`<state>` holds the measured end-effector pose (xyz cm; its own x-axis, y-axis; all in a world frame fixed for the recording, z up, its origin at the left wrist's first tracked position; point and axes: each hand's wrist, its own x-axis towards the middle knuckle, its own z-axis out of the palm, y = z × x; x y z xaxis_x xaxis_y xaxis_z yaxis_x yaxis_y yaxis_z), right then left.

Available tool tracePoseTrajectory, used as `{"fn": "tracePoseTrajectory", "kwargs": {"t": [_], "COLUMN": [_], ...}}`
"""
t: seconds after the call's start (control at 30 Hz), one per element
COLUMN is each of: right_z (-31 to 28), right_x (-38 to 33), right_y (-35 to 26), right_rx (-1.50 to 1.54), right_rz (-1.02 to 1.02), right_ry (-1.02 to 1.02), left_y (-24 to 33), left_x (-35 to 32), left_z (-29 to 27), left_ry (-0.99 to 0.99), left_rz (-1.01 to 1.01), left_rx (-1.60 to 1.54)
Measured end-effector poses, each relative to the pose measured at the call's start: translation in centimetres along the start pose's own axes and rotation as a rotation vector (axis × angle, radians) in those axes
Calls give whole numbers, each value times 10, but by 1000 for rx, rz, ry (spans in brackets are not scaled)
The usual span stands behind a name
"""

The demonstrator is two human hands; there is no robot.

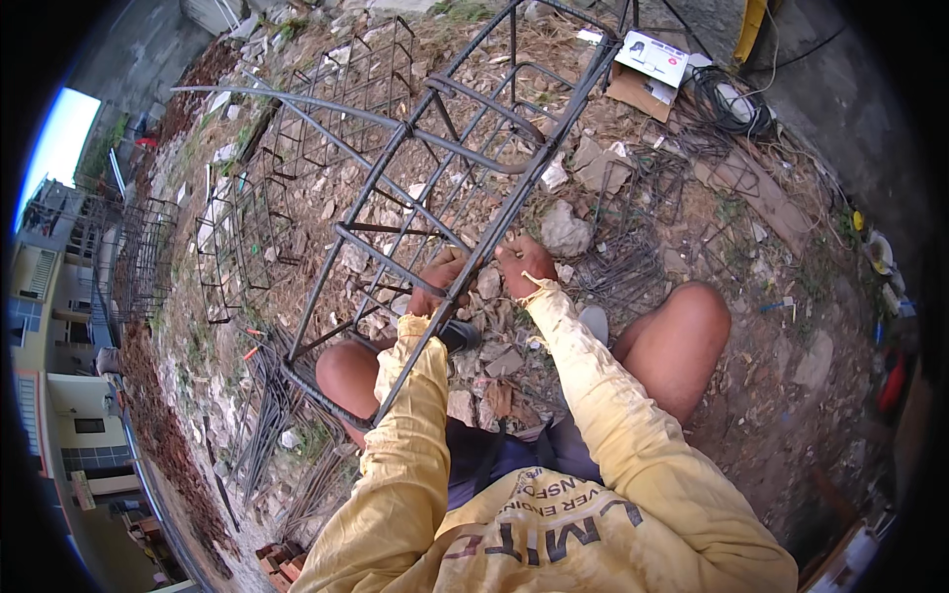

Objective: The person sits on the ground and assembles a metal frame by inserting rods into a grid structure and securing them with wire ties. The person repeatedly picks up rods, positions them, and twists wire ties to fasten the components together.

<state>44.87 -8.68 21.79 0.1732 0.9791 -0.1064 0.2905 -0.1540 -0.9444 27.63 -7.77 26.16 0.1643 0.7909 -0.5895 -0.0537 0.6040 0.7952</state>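
Note:
A long cage of steel rebar (341, 229), with stirrups round its lengthwise bars, slants across the middle of the view in front of me. My left hand (441, 277) reaches in beneath the near lengthwise bar, its fingers curled against the cage at that bar. On the other side of the same bar, my right hand (526, 267) is closed, thumb and finger pinched close to the steel. Whatever lies in that pinch is too small to make out. One loose-ended rod (267, 93) sticks out past the cage's left side.
Rubble and dry grass cover the ground, with a large stone (565, 230) by my right hand. Loose stirrups (633, 272) lie to the right, and cut rods (272, 395) to the left. Other cages (242, 242) stand farther left. A white box (650, 59) and coiled wire (732, 104) sit far right.

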Motion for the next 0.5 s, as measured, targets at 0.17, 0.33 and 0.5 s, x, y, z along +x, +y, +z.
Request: {"fn": "tracePoseTrajectory", "kwargs": {"t": [0.17, 0.33, 0.5], "right_z": [9, 12, -31], "right_x": [11, 3, 8], "right_y": [11, 14, 40], "right_rx": [745, 995, -100], "right_rz": [878, 1070, -84], "right_ry": [-383, -643, -98], "left_y": [-3, -19, 13], "left_x": [3, 6, -4], "left_z": [-3, -19, 17], "left_ry": [-5, -29, -6], "left_rz": [5, 76, 175], "left_rx": [-1, -51, 123]}}
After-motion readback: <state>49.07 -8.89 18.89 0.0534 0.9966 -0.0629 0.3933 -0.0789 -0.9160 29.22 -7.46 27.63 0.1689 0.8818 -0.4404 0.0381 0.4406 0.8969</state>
